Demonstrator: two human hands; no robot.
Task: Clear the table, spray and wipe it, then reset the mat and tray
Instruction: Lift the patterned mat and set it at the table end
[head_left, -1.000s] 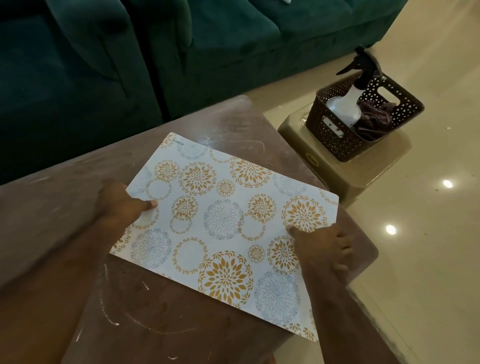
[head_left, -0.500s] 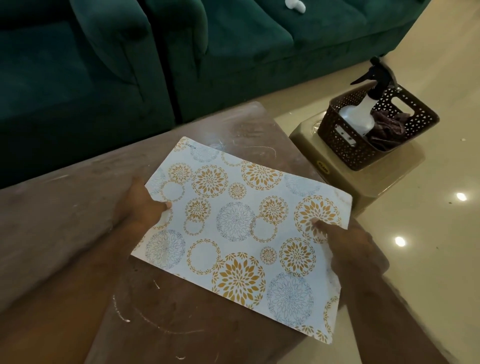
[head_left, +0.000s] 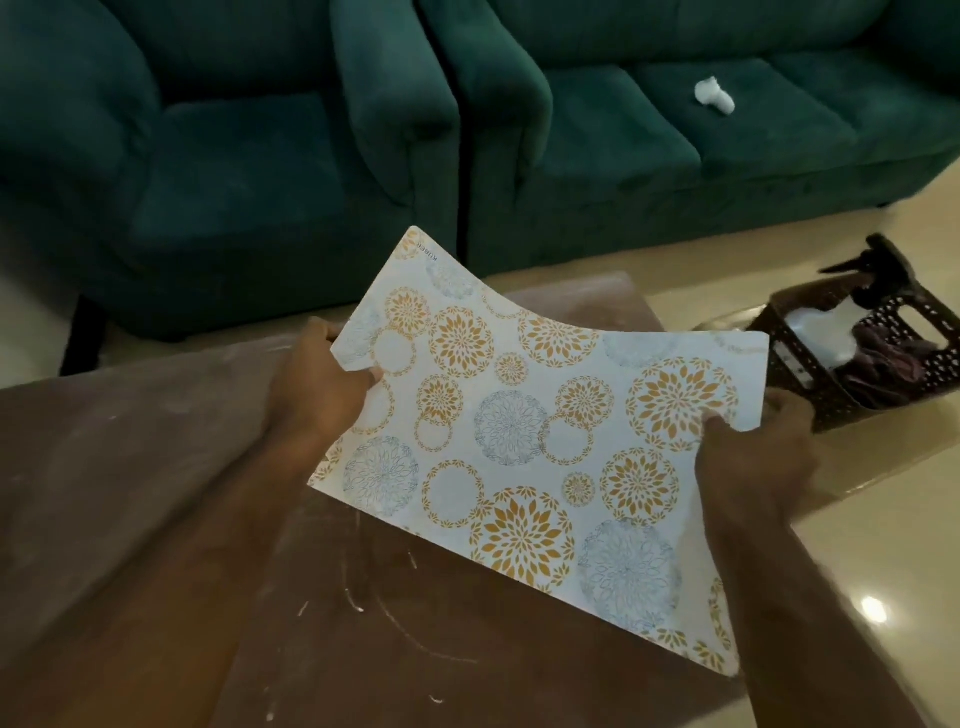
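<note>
**Mat comes off the table**

Lifted now, where a moment ago it lay flat: the thin white rectangular placemat with orange and blue floral circles (head_left: 519, 441) hangs above the scuffed brown wooden table (head_left: 130, 467), sagging mid-span, far left corner curling up. The left hand (head_left: 317, 395) pinches its left short edge, thumb on top. The right hand (head_left: 753, 457) clamps the right short edge the same way. Its long axis runs left to right, printed face up. This looks like the clearing step. White smears are on the wood, so next I'd expect the mat parked off the table, then a reach for the white spray bottle (head_left: 821, 338) in the brown perforated plastic basket (head_left: 831, 405).
</note>
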